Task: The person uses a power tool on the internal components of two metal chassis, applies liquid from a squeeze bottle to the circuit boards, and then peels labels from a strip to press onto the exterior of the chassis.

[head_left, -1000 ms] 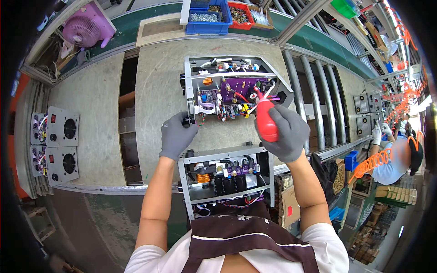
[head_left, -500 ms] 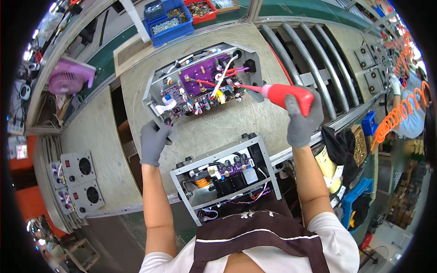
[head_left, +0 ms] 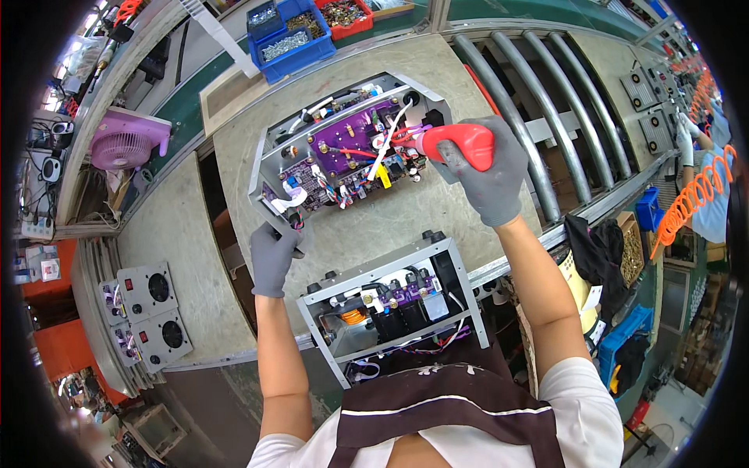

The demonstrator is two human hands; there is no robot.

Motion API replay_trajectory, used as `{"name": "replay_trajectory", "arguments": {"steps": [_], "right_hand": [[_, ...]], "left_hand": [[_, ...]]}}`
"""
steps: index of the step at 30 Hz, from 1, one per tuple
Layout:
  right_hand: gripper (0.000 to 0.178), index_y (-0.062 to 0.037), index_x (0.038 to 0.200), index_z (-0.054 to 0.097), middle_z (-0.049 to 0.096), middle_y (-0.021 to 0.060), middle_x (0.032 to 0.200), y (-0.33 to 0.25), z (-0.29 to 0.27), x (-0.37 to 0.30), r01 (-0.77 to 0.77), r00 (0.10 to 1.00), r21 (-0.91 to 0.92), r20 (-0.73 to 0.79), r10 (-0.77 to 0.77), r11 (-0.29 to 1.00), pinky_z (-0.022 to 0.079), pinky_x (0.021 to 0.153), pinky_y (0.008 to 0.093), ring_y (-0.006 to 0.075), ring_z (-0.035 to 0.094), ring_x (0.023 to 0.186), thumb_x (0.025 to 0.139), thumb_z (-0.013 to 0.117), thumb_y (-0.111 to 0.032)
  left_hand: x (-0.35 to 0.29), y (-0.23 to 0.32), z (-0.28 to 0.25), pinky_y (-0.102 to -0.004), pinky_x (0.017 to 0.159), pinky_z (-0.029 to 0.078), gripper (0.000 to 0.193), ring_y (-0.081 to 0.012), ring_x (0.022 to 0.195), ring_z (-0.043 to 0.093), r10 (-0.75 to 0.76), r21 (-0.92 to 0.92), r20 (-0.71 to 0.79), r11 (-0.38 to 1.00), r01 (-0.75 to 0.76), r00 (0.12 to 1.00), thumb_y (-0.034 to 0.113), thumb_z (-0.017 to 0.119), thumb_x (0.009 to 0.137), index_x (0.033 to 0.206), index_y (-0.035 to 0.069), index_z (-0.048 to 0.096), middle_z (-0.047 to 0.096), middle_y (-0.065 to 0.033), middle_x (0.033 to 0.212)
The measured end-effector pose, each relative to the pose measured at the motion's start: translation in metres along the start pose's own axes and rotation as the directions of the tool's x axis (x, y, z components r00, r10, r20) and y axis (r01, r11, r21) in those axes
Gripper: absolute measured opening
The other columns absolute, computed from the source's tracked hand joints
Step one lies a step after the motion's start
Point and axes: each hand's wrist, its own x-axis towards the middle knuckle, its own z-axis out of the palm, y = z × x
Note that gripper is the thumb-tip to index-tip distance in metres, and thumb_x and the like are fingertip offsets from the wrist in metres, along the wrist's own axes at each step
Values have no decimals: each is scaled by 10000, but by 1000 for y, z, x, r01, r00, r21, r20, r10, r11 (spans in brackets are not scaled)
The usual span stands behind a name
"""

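My right hand [head_left: 491, 178], in a grey glove, is wrapped round a red squeeze bottle [head_left: 470, 143]. The bottle tilts leftward, its thin nozzle reaching over the right part of an open metal chassis [head_left: 259, 168]. Inside the chassis lie a purple circuit board [head_left: 343, 143], red and white wires, a yellow piece [head_left: 382, 178] and a white ribbon cable [head_left: 292, 196]. Gloved too, my left hand [head_left: 271, 261] grips the chassis at its near left corner. The nozzle's tip is lost among the wires.
A second framed unit [head_left: 380, 343] stands at the bench's near edge, close to my apron. Metal rollers [head_left: 538, 129] run along the right. Blue bins [head_left: 290, 51] and a red bin [head_left: 343, 17] of small hardware sit at the back. Fan panels [head_left: 160, 316] lie at left.
My right hand has moved left and tilted the red bottle further over the chassis. My left hand stays at the chassis corner. The whole view has shifted slightly.
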Motion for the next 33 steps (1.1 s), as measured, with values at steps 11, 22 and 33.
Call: {"name": "replay_trajectory", "arguments": {"steps": [11,22,33], "right_hand": [[311,-23,859,613,628,92,779,-8,-23,7,-51,998,-67,-25,49,996,488,633,300,176,606,677,689,821,-177],[283,-15,899,622,629,91,825,-25,-13,24,137,961,-121,257,-102,983,486,679,291,174,607,724,710,797,-131],[283,-32,834,621,626,96,779,-16,-19,19,70,984,-188,174,-37,980,489,650,307,198,616,696,692,818,-179]], "left_hand": [[-5,-6,1,-284,455,516,263,-148,563,587,9,5,-21,1000,-9,1000,99,642,700,874,-97,625,613,-104,715],[-9,-8,3,-290,476,504,233,-145,542,601,17,39,-29,999,-16,999,88,633,688,841,-87,617,623,-99,672],[-12,-12,6,-292,501,481,230,-134,540,605,0,61,-50,998,3,999,94,633,670,825,-75,634,631,-103,638]]}}
